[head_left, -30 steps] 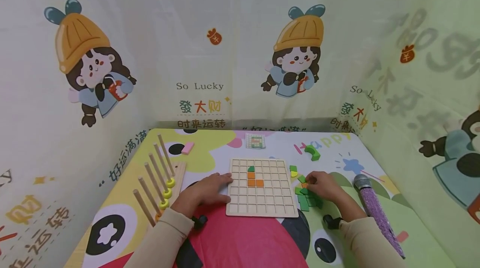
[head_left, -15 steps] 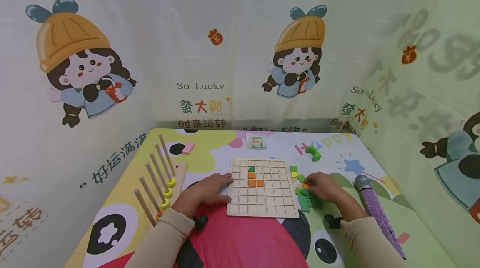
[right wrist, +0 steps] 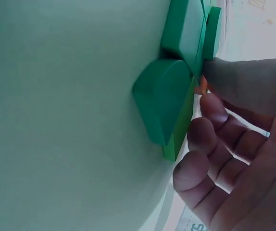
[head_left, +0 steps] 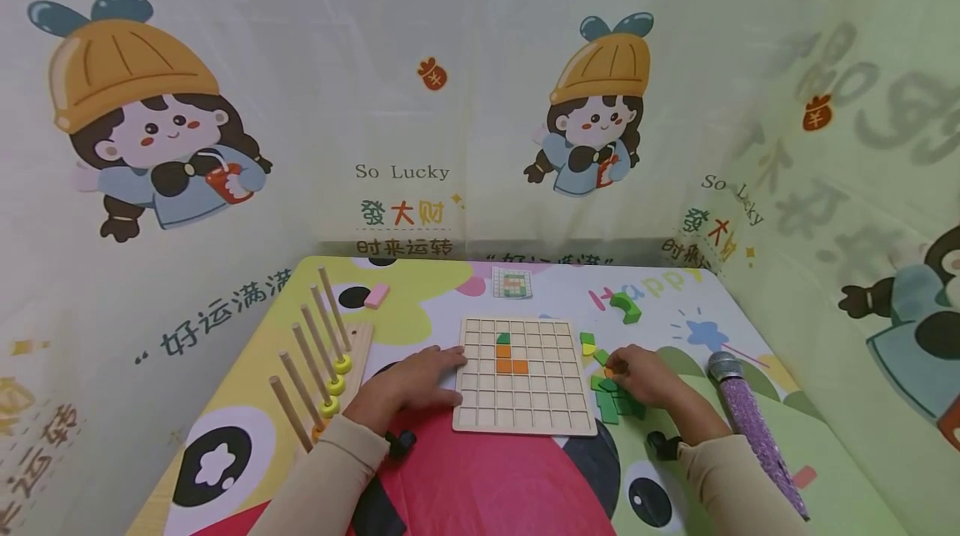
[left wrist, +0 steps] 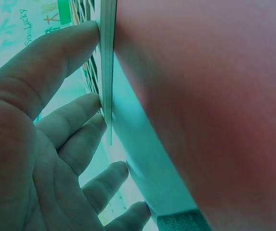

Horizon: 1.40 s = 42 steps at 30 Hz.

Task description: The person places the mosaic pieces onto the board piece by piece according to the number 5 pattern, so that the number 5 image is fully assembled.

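We seem to pinch the loose orange tile (head_left: 609, 372) with the right hand (head_left: 647, 375), the nearer one, toward the right edge of the table (head_left: 444, 307) and just right of the grid board (head_left: 537, 399), whose left edge our left hand (head_left: 411, 382) touches with fingers extended.

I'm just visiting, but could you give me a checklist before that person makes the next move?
1. Grid board touched by the left fingers at its left edge: ok.
2. Orange piece firmly pinched: cannot tell; it sits at the right fingers, contact partly hidden.
3. Bare cells on the board: ok, most are.
4. Loose green pieces spread apart: not ok, bunched.
5. Grid-printed card uncovered: ok, beyond the board.
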Each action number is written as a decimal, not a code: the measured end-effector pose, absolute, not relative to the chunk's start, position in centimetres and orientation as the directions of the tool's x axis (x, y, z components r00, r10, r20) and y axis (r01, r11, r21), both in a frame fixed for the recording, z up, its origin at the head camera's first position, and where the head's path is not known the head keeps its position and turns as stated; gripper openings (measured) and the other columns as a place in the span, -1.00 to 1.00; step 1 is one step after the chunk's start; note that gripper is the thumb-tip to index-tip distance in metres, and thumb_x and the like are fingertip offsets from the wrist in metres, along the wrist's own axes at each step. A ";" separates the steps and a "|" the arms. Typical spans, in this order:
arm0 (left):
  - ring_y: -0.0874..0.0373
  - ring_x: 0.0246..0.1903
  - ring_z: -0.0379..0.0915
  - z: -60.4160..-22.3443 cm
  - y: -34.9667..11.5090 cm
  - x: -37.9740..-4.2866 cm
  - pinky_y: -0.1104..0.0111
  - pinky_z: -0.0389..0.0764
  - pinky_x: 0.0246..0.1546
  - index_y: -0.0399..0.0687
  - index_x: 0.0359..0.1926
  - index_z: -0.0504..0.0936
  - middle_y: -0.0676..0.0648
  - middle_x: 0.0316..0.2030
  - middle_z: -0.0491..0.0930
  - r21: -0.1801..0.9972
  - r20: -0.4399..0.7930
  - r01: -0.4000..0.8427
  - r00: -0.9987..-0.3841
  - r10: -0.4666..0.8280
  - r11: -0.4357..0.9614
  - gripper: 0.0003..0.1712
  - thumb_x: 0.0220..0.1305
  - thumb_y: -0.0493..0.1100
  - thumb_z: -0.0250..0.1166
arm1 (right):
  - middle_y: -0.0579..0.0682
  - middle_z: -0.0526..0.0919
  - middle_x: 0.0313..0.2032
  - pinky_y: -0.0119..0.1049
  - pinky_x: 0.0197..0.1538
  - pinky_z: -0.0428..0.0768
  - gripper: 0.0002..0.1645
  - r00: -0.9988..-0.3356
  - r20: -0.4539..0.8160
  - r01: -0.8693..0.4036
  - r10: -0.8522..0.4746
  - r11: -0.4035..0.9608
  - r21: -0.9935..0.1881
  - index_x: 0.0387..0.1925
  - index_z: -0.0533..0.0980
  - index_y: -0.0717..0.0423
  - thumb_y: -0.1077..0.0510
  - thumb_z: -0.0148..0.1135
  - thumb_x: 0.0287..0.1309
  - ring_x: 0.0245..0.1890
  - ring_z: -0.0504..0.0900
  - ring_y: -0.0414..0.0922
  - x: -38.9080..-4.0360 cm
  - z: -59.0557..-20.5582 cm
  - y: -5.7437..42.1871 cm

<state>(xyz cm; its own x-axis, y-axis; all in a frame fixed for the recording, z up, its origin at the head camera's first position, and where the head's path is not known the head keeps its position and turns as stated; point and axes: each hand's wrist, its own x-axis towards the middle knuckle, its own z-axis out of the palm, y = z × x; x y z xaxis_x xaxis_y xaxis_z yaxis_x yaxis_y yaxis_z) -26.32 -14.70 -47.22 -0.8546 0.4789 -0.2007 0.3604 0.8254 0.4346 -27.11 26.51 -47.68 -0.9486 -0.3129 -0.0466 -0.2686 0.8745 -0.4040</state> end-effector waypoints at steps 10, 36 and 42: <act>-0.17 0.54 0.12 -47.5 -14.6 -26.4 -0.11 0.37 0.42 0.11 0.46 0.47 0.03 0.55 0.30 0.438 -0.209 0.363 -0.848 0.486 0.822 -0.20 0.23 0.08 0.48 | 0.09 0.63 -0.16 0.11 0.06 0.63 -0.80 -0.936 -0.049 -0.310 -0.347 0.884 -0.350 -0.08 0.67 0.25 0.35 0.28 0.28 -0.14 0.62 0.01 -26.5 -47.6 26.7; -0.17 0.54 0.11 -47.0 -14.5 -26.0 -0.08 0.36 0.43 0.08 0.47 0.46 0.02 0.55 0.29 0.430 -0.211 0.360 -0.852 0.480 0.828 -0.22 0.25 0.05 0.45 | 0.02 0.67 -0.25 -0.13 -0.13 0.56 -0.89 -0.964 -0.024 -0.212 -0.264 0.822 -0.528 -0.18 0.56 0.18 0.25 0.32 0.31 -0.25 0.55 -0.09 -27.6 -46.5 25.6; -0.18 0.55 0.10 -47.0 -14.6 -26.0 -0.10 0.36 0.43 0.10 0.47 0.46 0.02 0.55 0.29 0.437 -0.209 0.359 -0.851 0.481 0.825 -0.21 0.24 0.07 0.46 | 0.00 0.67 -0.26 -0.13 -0.13 0.56 -0.92 -0.949 -0.016 -0.253 -0.315 0.791 -0.557 -0.21 0.54 0.19 0.27 0.30 0.33 -0.24 0.57 -0.10 -27.7 -46.6 23.3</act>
<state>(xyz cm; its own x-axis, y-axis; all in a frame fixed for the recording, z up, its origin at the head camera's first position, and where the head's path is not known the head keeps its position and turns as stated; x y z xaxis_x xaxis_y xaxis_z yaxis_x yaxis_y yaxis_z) -26.01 -14.62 -47.02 -0.8512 0.4812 -0.2093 0.3588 0.8248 0.4371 -27.66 23.32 -46.59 -0.9490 -0.3149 -0.0161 -0.2530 0.7909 -0.5572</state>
